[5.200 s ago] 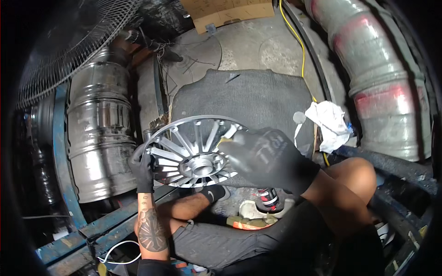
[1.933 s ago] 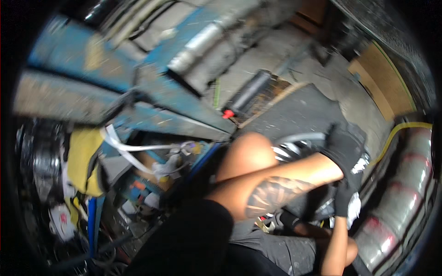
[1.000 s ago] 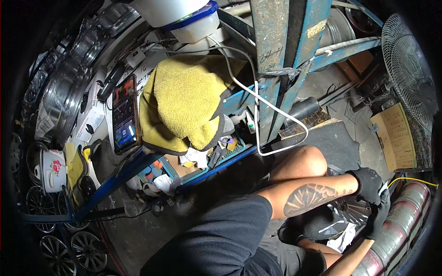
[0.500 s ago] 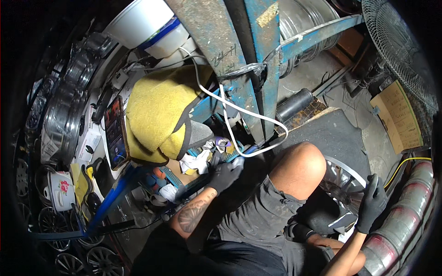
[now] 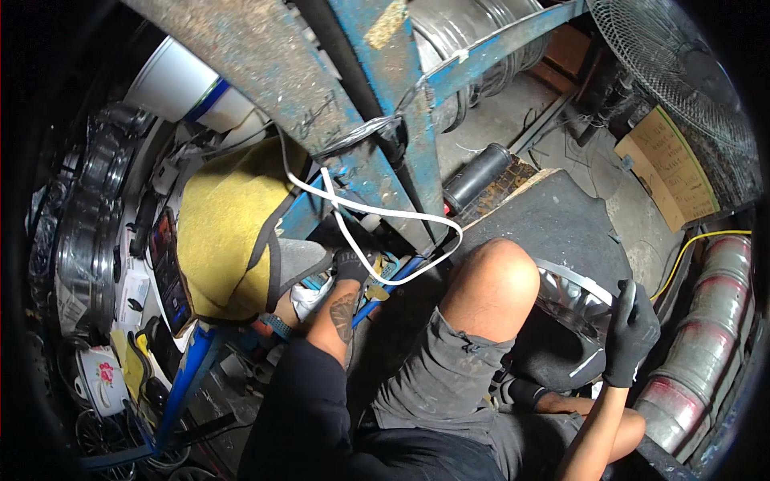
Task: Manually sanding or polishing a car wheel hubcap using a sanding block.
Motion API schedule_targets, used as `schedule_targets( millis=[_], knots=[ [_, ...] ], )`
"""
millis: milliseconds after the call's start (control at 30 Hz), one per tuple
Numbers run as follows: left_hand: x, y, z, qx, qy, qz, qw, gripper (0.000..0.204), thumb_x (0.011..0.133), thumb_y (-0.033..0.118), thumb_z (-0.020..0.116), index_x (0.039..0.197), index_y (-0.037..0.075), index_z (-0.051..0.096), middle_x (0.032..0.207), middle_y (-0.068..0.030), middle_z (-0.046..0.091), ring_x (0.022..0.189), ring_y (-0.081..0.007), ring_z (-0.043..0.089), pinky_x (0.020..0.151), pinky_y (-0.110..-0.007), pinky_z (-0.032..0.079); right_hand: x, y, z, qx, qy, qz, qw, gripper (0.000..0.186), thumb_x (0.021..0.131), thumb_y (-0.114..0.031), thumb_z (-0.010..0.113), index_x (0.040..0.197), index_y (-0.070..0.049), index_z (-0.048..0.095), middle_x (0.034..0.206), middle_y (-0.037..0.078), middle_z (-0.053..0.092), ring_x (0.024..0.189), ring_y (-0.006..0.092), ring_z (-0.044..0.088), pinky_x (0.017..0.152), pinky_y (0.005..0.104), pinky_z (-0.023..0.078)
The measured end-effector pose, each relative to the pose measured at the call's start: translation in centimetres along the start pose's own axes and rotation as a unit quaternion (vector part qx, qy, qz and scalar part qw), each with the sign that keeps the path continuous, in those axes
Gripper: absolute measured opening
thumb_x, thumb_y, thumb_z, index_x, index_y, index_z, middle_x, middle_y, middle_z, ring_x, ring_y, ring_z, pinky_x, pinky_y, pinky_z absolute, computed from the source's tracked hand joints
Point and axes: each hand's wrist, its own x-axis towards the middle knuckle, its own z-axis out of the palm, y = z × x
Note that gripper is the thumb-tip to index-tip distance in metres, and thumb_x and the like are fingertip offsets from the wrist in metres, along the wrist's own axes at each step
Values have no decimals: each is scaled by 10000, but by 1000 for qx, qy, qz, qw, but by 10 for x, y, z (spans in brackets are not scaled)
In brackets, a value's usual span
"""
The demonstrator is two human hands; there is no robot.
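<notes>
My left hand [image 5: 351, 264], in a dark glove, reaches into a blue plastic basket [image 5: 365, 311] beneath the edge of a yellow towel [image 5: 228, 232]. White cloth scraps [image 5: 306, 298] lie around it; its fingertips are hidden. Over on the right, my gloved right hand [image 5: 632, 337] is beside the bright edge of a car wheel [image 5: 573, 280]. Its visible fingers point upward, and nothing shows in them. My raised knee partly hides the wheel, which lies by a dark mat [image 5: 553, 216].
A white cable [image 5: 393, 212] loops in front of the blue metal frame [image 5: 281, 72]. A fan [image 5: 682, 80] and cardboard sheet [image 5: 666, 172] stand far right, above stacked metal cylinders [image 5: 682, 361]. Wrapped wheels [image 5: 84, 264], a tablet [image 5: 167, 268] and white tubs [image 5: 172, 76] crowd the left.
My left hand has moved farther into the basket, toward the towel's grey corner. The whole view has shifted, while my right hand stays beside the wheel's edge.
</notes>
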Motion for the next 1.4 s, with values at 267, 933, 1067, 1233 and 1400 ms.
schedule_targets(
  millis=[267, 933, 1067, 1233, 1400],
  knots=[
    [-39, -24, -56, -495, 71, -104, 860, 276, 975, 240, 758, 1138, 20, 789, 1024, -63, 786, 952, -154, 705, 847, -329, 565, 3, -5, -8, -7, -72, 43, 996, 284, 1086, -205, 560, 1168, -8, 748, 1031, 190, 773, 874, 318, 756, 766, 397, 550],
    [-103, 400, -274, -674, -230, 214, 668, 421, 1002, 68, 706, 1408, -20, 636, 1172, -62, 733, 908, -115, 703, 786, -242, 581, -6, 27, -48, 350, -208, -90, 909, 332, 981, -255, 714, 1238, -48, 745, 1014, 96, 772, 886, 161, 728, 805, 315, 569],
    [-63, 430, -263, -593, -222, 324, 703, 455, 1009, 156, 717, 1421, -14, 625, 1254, -79, 714, 1111, -164, 683, 1005, -297, 531, -15, 32, -45, 455, -188, 40, 869, 298, 1010, -268, 704, 1164, -22, 774, 861, 26, 754, 767, 63, 652, 700, 273, 530],
    [-18, 489, -262, -233, -268, 541, 763, 683, 907, 467, 807, 1447, 89, 628, 1358, -181, 678, 1285, -311, 634, 1114, -434, 469, -20, 80, -33, 541, 25, 138, 829, 374, 1087, -346, 621, 1163, 7, 719, 982, 74, 744, 836, 155, 730, 673, 306, 578],
    [-14, 526, -240, -123, -232, 472, 841, 445, 930, 491, 756, 1214, 150, 790, 974, -182, 779, 848, -313, 747, 815, -406, 558, -1, 139, -46, 647, 236, 194, 699, 306, 1112, -354, 586, 1075, -60, 663, 857, 0, 623, 659, 67, 540, 606, 245, 500]
  ],
)
